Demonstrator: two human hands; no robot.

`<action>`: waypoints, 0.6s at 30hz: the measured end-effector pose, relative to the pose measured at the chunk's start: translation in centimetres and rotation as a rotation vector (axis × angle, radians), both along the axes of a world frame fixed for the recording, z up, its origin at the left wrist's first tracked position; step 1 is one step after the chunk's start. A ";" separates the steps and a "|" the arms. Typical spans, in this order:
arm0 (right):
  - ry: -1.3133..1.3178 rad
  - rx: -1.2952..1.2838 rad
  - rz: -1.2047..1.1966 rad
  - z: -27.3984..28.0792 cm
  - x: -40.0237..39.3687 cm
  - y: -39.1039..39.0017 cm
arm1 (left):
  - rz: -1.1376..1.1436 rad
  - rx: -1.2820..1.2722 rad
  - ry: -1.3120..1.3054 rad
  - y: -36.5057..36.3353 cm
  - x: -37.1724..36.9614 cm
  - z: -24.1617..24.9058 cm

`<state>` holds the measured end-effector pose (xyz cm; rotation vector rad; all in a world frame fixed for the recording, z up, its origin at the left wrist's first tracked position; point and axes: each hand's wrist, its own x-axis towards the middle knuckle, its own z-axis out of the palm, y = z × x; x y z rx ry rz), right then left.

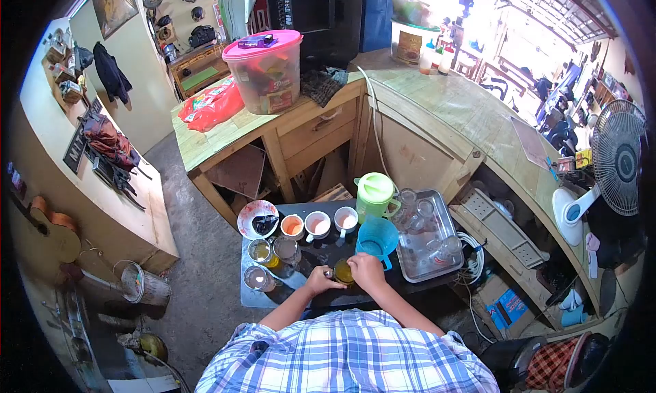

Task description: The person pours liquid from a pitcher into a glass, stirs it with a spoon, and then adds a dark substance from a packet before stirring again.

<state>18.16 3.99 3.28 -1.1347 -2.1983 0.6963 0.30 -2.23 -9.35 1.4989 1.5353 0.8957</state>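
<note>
On the low dark table (pixel 321 256), my left hand (pixel 321 282) is closed on the side of a glass mug (pixel 344 273) holding yellow-green liquid. My right hand (pixel 367 270) is closed over the mug's right rim; whatever its fingers pinch is hidden. Just beyond it stands a clear blue pitcher (pixel 376 236), with a lidded green pitcher (pixel 375 193) behind. Left of my hands are a glass of yellow liquid (pixel 262 251) and two other glasses (pixel 287 250). Farther back, white cups (pixel 318 225) stand in a row beside a patterned bowl (pixel 258 219) with a dark packet inside.
A metal tray (pixel 447 264) with several upturned-looking glasses lies at the right. Behind the table runs a wooden counter (pixel 437 96) bearing a pink-lidded tub (pixel 265 72) and a red plastic bag (pixel 212 106). A fan (pixel 615 161) and coiled white cable (pixel 471 256) are on the right.
</note>
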 end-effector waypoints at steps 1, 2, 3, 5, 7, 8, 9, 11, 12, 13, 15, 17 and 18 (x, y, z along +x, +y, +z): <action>-0.091 -0.015 0.024 -0.1 0.2 -0.1 | 0.000 0.016 -0.004 0.0 0.0 0.0; -0.182 -0.030 0.047 -0.2 0.3 -0.2 | 0.001 0.032 -0.008 0.0 0.1 0.0; -0.181 -0.031 0.047 -0.3 0.2 -0.2 | 0.000 0.031 -0.007 -0.1 0.1 0.0; 0.013 -0.011 0.013 -0.3 -0.1 -0.2 | -0.007 0.021 -0.001 -0.1 0.1 0.2; -0.112 -0.014 0.028 -1.0 0.1 0.0 | -0.002 0.040 -0.027 0.0 0.3 0.6; -0.236 -0.016 0.043 -1.3 0.3 0.0 | 0.002 0.060 -0.052 0.0 0.4 0.8; -0.236 -0.016 0.043 -1.2 0.3 0.1 | 0.002 0.060 -0.052 -0.1 0.3 0.8; -0.036 -0.054 0.080 -0.8 0.3 0.3 | -0.015 0.025 0.030 0.0 0.1 0.8; -0.035 -0.052 0.080 -0.7 0.3 0.2 | -0.015 0.027 0.030 0.0 0.1 0.9; -0.125 -0.019 0.050 -0.8 0.2 0.1 | -0.015 0.027 0.024 0.0 0.1 1.0; -0.215 0.013 0.021 -0.5 0.3 0.0 | -0.012 0.026 0.017 -0.1 0.1 0.7; -0.101 -0.085 0.079 0.2 0.5 0.1 | -0.030 0.047 0.037 0.0 0.0 0.0; -0.100 -0.084 0.078 -0.2 0.4 0.1 | -0.031 0.047 0.038 0.0 0.0 0.1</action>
